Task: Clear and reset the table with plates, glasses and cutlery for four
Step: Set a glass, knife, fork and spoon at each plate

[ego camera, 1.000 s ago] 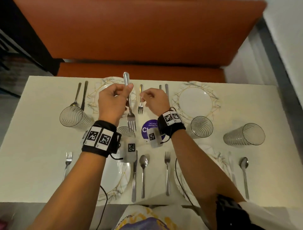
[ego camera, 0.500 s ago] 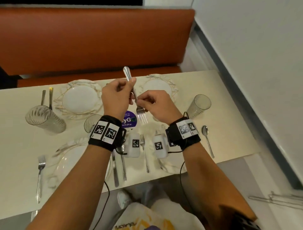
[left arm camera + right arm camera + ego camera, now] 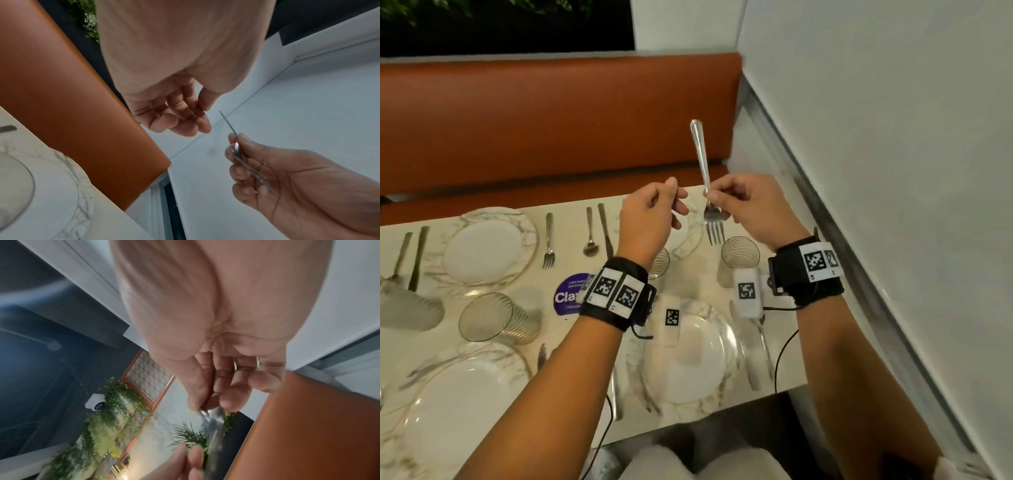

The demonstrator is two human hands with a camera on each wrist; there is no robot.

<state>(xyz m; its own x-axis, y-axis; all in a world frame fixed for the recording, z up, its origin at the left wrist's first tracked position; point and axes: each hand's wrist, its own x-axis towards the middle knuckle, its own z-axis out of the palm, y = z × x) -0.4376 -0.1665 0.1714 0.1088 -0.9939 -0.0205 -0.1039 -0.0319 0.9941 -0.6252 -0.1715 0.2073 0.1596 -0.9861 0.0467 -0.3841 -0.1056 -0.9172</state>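
Observation:
Over the table's far right corner my right hand (image 3: 711, 198) pinches a steel fork (image 3: 702, 161) at its neck, handle up and tines down. My left hand (image 3: 678, 205) hovers just left of it, fingers loosely curled and empty. The left wrist view shows the empty left hand (image 3: 185, 120) beside the right hand (image 3: 238, 146), which holds the fork (image 3: 228, 123). In the right wrist view the fork (image 3: 213, 426) pokes out past my fingers (image 3: 226, 400). Below lies the table (image 3: 568, 253), set with plates (image 3: 482, 246), ribbed glasses (image 3: 493, 322) and cutlery.
Near plates (image 3: 688, 353) (image 3: 458, 411) sit under my forearms. A glass (image 3: 739, 253) stands just under the fork's tines. A fork (image 3: 548, 240), spoon (image 3: 589, 233) and knife (image 3: 604, 229) lie mid-table by a purple sticker (image 3: 568, 294). An orange bench (image 3: 551, 120) backs the table; a white wall (image 3: 893, 171) runs along the right.
The fork passed from my left hand to my right; the left hand let go. Both hands and the view swung right toward the table's wall-side corner.

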